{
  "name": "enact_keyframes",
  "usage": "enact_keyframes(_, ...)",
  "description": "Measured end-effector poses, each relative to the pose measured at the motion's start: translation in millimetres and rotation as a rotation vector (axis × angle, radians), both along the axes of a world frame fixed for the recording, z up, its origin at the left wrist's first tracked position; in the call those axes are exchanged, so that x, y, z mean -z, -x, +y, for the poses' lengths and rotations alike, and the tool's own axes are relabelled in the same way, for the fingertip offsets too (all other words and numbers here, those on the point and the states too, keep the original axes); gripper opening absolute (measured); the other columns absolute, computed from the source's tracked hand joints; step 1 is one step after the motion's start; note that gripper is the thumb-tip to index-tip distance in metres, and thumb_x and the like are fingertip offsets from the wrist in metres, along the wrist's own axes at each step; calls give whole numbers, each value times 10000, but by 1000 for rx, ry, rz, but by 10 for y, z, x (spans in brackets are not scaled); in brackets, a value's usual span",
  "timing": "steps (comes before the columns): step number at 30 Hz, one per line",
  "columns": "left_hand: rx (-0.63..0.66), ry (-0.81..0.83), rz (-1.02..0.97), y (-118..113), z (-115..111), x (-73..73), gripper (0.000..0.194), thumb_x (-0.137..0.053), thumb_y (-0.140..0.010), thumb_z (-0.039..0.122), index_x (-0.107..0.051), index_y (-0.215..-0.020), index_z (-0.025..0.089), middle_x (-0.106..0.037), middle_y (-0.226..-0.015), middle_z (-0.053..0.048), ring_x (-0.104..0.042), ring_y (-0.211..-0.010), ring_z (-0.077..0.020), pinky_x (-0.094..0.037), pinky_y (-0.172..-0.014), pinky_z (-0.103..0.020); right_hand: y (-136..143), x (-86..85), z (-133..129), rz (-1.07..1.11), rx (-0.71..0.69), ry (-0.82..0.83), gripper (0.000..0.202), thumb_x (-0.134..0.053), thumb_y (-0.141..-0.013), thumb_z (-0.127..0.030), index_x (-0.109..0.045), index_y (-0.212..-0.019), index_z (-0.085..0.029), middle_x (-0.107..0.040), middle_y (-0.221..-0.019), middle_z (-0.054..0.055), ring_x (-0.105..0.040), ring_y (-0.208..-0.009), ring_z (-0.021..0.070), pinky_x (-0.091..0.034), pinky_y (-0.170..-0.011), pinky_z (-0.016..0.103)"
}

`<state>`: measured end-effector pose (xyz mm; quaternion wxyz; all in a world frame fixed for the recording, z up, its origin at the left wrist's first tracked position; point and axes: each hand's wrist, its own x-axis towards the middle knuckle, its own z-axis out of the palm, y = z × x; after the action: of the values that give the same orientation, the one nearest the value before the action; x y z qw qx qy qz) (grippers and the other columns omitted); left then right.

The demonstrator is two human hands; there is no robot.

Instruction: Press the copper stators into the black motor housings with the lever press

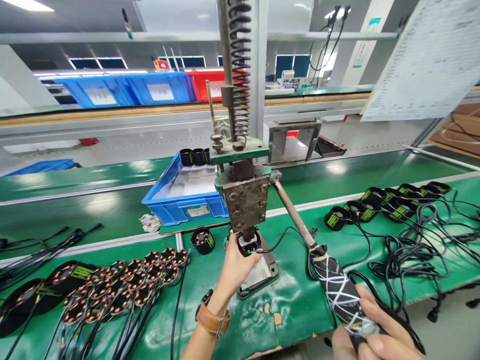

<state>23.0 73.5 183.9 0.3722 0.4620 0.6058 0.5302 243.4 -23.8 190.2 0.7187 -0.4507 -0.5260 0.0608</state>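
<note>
Under the ram of a hand lever press (245,202), my left hand (235,265) has its fingers and thumb around a round black motor housing (255,246) with a black cable running off to the right. The ram is down at the housing's opening, and the contact point is partly hidden. My right hand (382,330) is wrapped around the press lever's taped grip (339,287), which slopes down toward me. Beside the press on the left stands another black housing (203,241) with copper windings inside. Many wound stators (127,280) with cables lie farther left.
Behind the press is a blue bin (180,207) with white sheets and black housings. Several corded black housings (369,202) and tangled cables (405,250) cover the right side. Larger black rings (26,300) lie at left. A paper sheet (423,65) hangs upper right.
</note>
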Motion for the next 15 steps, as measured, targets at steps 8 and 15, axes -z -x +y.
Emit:
enact_keyframes(8, -32, -56, 74, 36, 44, 184, 674, -795, -633, 386, -552, -1222, 167, -714, -1170, -130, -679, -1096, -294, -498, -1023, -474, 124, 19, 322, 67, 75, -358, 37, -577, -879, -173, -567, -847, -189, -709, -1062, 79, -740, -1004, 306, -636, -851, 565)
enact_keyframes(15, -104, -50, 271, 17, 65, 68, 574, -771, -665, 471, -613, -1136, 184, -739, -1151, -154, -700, -1080, -353, -526, -969, -511, 13, -1684, 475, -59, 91, -573, 25, -624, -895, -149, -640, -880, -163, -722, -951, 38, -734, -893, 193, -617, -836, 380)
